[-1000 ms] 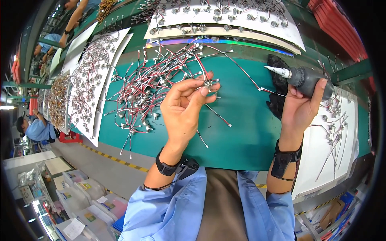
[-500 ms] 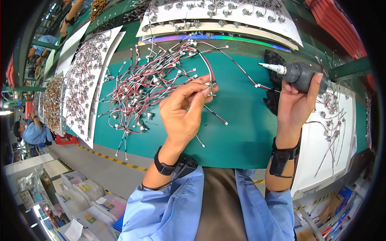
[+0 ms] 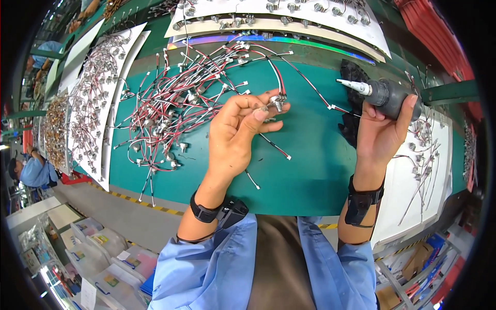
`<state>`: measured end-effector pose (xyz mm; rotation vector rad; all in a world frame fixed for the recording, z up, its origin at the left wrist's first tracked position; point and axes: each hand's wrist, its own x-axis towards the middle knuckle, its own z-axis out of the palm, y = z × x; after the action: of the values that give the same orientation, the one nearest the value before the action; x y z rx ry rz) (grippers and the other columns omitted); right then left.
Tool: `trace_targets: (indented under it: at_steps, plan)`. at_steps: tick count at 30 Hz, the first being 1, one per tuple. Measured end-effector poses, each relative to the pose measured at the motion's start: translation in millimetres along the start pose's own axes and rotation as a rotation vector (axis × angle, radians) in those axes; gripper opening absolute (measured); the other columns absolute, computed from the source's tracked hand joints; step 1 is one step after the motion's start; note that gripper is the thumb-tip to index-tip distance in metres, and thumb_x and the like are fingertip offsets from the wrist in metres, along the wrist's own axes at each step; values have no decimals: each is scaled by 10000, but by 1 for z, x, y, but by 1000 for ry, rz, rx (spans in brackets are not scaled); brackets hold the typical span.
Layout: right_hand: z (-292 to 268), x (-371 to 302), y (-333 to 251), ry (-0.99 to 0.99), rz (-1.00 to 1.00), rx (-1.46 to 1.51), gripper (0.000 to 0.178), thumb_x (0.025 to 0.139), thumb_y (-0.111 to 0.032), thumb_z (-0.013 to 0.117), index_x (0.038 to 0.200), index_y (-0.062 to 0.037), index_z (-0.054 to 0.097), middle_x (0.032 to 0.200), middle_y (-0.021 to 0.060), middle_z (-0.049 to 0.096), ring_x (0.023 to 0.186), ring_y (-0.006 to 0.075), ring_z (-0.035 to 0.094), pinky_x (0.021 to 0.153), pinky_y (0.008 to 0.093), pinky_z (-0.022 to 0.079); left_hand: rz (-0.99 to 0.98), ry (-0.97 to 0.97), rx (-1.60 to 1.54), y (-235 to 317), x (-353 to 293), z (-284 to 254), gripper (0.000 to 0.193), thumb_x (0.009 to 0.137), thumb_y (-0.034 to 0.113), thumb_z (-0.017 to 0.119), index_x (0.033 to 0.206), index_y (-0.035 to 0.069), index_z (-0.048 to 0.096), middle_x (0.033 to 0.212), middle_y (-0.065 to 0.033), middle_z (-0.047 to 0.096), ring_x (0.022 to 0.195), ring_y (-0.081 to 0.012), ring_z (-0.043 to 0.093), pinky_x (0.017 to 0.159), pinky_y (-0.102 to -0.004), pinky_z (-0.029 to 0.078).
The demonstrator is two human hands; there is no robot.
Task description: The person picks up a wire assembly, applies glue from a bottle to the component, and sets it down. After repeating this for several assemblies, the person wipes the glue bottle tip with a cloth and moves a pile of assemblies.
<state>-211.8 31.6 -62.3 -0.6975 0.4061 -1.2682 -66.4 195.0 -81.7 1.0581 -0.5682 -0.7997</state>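
Note:
Over the green work mat [image 3: 305,170], my left hand [image 3: 232,134] is closed, with the thumb and fingers pinching a small metal potentiometer [image 3: 279,102]. Its red, white and black wires rise from it and curve away to the far left. My right hand [image 3: 385,129] is wrapped round a dark squeeze bottle [image 3: 388,98]. The bottle lies on its side in the grip, its white tapered nozzle [image 3: 355,87] pointing left toward the potentiometer but well apart from it. Just left of my left hand spreads a tangled heap of wired potentiometers [image 3: 170,111].
White boards bearing rows of potentiometers stand at the back [image 3: 325,23] and left [image 3: 95,113]. A crumpled black cloth [image 3: 350,129] lies behind the bottle. More wired parts rest on a white sheet [image 3: 408,201] at the right. Plastic boxes [image 3: 106,258] stand lower left; another person [image 3: 36,168] sits beyond.
My left hand has turned and opened its grip slightly, so more of the potentiometer shows at the fingertips. The bottle stays nearly in place. The view has shifted a little.

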Motion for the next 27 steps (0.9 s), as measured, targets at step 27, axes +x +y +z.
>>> trace_targets:
  at_steps: [27]
  plan:
    - [5, -8, 7, -14, 66, -32, 380, 863, -358, 507, 1075, -44, 472, 990, 176, 536, 710, 170, 506, 511, 229, 378, 65, -88, 74, -16, -4, -12, 104, 791, -104, 503, 866, -68, 566, 902, -164, 617, 1071, -278, 516, 842, -344, 467]
